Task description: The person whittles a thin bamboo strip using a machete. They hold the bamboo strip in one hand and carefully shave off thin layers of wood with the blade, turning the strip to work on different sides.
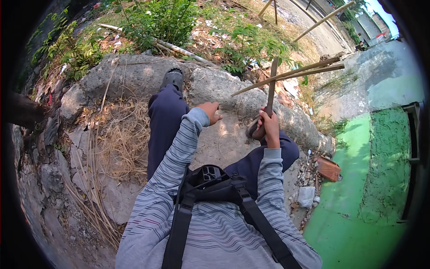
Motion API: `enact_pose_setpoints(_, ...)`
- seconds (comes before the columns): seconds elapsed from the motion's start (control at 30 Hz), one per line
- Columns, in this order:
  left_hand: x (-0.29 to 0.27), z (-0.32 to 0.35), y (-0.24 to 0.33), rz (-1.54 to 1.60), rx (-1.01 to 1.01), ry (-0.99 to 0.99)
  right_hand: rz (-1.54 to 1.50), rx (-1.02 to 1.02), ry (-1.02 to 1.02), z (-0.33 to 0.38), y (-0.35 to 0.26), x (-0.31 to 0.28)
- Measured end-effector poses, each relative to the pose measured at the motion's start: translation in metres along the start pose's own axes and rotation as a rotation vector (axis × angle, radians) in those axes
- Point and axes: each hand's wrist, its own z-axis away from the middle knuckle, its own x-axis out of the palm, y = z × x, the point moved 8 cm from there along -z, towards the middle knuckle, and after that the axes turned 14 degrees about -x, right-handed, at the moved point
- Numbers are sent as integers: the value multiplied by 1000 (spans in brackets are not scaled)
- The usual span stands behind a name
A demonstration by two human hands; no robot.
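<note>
The right hand (269, 127) is gripping a long-bladed knife (272, 87), fingers clamped round its handle and blade pointing away, while the left hand (210, 113) is hovering, fingers curled, on what unclear.

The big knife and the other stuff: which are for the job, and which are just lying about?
For the job, it seems:
big knife, held in the right hand
thin sticks crossing it, probably

Likely just lying about:
reddish block
whitish litter
dry strands
</note>
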Motion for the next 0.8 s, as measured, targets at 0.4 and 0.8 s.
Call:
enact_pose_setpoints(0.4,-4,4,6,-44,-34,-17,-106,-49,192,43,-81,-11)
enact_pose_setpoints(0.8,-2,2,7,-25,-23,-1,58,166,48,10,-19,8)
